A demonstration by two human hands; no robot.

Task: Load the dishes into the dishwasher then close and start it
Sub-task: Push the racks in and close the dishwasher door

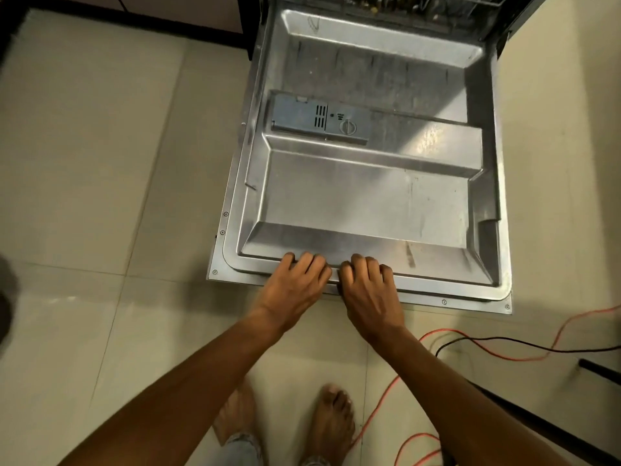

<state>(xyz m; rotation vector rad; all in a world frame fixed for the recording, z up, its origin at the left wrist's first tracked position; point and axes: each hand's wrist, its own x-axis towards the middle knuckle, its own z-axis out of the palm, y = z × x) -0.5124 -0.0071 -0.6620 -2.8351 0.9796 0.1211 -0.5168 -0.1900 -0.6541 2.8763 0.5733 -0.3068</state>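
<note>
Both hands hooked over the near lip of the one dishwasher door [363,196], flat down and wide open.

Left hand [295,284] and right hand [368,290] just beside each other, fingers curled over the edge, thumbs hidden. Paired mid-lip, likely for an even lift shut. One detergent dispenser [319,117] well beyond the fingers; rack [386,3] farthest off, contents blurred. Two cables right of the grip: orange cable [487,348], black cable [504,339].

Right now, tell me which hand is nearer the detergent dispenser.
The left hand: it grips the door edge below the dispenser; the right hand sits farther right.
</note>
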